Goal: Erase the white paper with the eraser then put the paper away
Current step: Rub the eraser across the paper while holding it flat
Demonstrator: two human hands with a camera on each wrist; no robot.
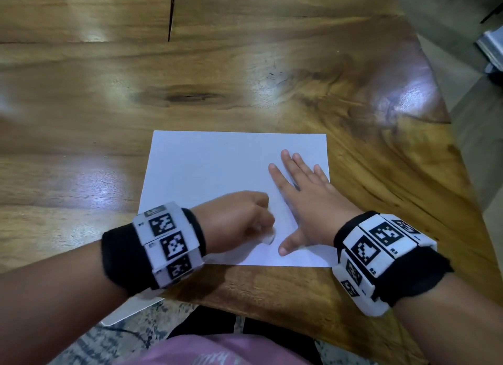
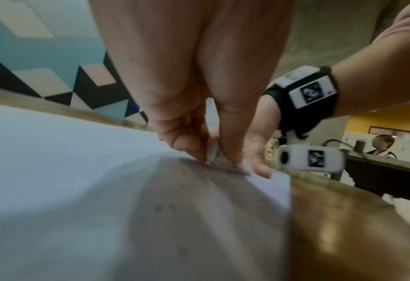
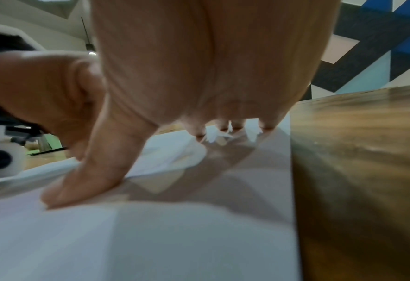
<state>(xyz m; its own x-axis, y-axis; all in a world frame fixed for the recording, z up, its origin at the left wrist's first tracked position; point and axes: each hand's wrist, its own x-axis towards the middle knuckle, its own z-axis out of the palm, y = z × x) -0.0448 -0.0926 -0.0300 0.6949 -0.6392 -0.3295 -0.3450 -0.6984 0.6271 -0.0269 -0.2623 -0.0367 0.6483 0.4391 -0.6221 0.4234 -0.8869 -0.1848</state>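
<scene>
The eraser [image 1: 269, 238] is mostly hidden in the head view: only a small pale, blurred tip shows below the curled fingers of the left hand [image 1: 239, 220], and its shape cannot be made out there. The left wrist view shows more: the left hand [image 2: 187, 117] pinches the eraser [image 2: 212, 150], a thin pale piece seen edge-on, between thumb and fingers, its lower end touching the white paper [image 2: 54, 180]. Small dark specks lie on the sheet near that contact, too blurred to identify.

The white paper [image 1: 212, 168] lies flat on the wooden bench [image 1: 245, 73], near its front edge, with its near left corner covered by the left wrist. No marks are legible on it in any view.

The right hand [image 1: 304, 201] rests flat on the right part of the sheet, fingers spread and straight, thumb out toward the eraser. The right wrist view shows the right hand [image 3: 199, 76] from beneath, with thumb and fingertips [image 3: 200, 133] pressing on the paper [image 3: 151, 237], whose right edge runs along bare bench [image 3: 357, 171]. The palm blocks much of that view.

Only the left wrist view shows another person [image 2: 381, 144] in the background, small and blurred.
</scene>
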